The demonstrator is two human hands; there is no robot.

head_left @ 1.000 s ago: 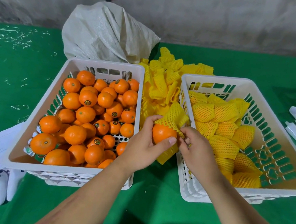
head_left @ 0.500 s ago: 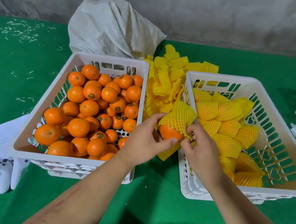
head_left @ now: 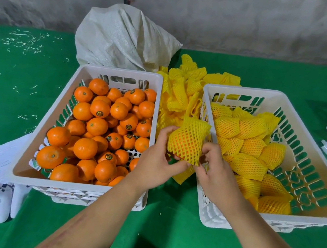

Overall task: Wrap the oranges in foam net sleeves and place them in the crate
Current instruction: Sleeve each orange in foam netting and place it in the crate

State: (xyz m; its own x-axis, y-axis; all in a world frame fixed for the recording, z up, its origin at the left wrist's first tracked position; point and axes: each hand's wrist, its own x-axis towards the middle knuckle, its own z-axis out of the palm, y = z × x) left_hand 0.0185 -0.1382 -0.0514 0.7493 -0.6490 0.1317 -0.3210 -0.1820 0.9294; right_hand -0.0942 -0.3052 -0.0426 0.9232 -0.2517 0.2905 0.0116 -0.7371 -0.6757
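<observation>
Bench (head_left: pixel 1 112): green cloth carries our two white crates.
Right crate (head_left: pixel 324 148): holds the wrapped fruit (roughly half full, we judge).
Left crate (head_left: pixel 48 119): bare oranges (head_left: pixel 97 126).
Sleeved orange (head_left: pixel 187 142): between the crates; firm fruit, soft springy net, so we'd grip through the foam.
Left hand (head_left: pixel 156 165): cupping it underneath.
Right hand (head_left: pixel 214 172): pinching the net's lower edge.
</observation>
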